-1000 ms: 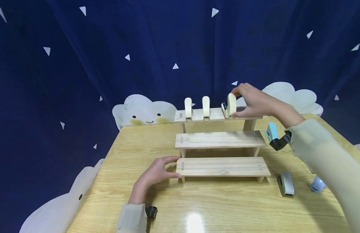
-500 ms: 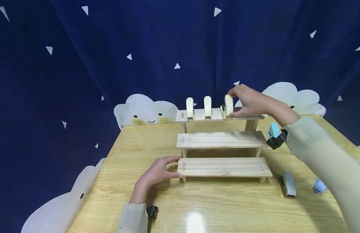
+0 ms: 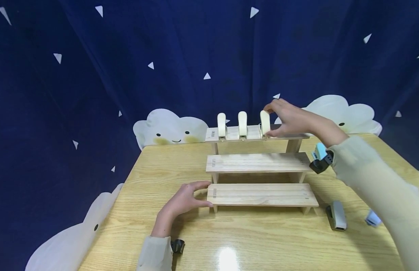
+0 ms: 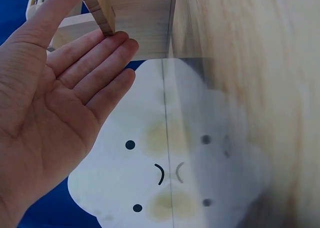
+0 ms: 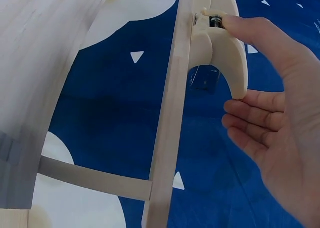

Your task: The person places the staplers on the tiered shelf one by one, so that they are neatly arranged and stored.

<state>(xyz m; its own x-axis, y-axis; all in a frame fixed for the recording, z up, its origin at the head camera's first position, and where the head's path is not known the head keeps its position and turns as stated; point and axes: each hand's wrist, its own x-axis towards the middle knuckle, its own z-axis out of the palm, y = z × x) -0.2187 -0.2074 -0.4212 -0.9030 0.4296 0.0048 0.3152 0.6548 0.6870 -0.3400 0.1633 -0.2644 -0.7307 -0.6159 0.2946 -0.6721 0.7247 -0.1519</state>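
Note:
A three-tier wooden rack stands on the table; cream staplers line its top shelf [image 3: 292, 130]. My right hand [image 3: 289, 118] grips the rightmost cream stapler [image 3: 265, 123] between thumb and fingers. In the right wrist view the thumb presses near the metal part of this stapler [image 5: 227, 58], and fingertips meet the handle's tip. To its left sit the middle stapler [image 3: 242, 123] and the left stapler [image 3: 221, 125], handles upward. My left hand [image 3: 180, 199] touches the left end of the bottom shelf [image 3: 260, 195]. Its fingers look straight in the left wrist view, fingertips at the wood [image 4: 107, 26].
The middle shelf [image 3: 257, 163] lies between the other two. Right of the rack on the table [image 3: 263, 241] are a grey stapler [image 3: 337, 215], a light-blue stapler [image 3: 320, 151] partly behind the right wrist, and a pale-blue object [image 3: 373, 218] beside the sleeve. A dark-blue curtain [image 3: 182, 45] hangs behind.
The right hand has shifted the rightmost stapler slightly left along the top shelf and turned it, so that it lines up more with the other two. The left hand stays at the shelf end.

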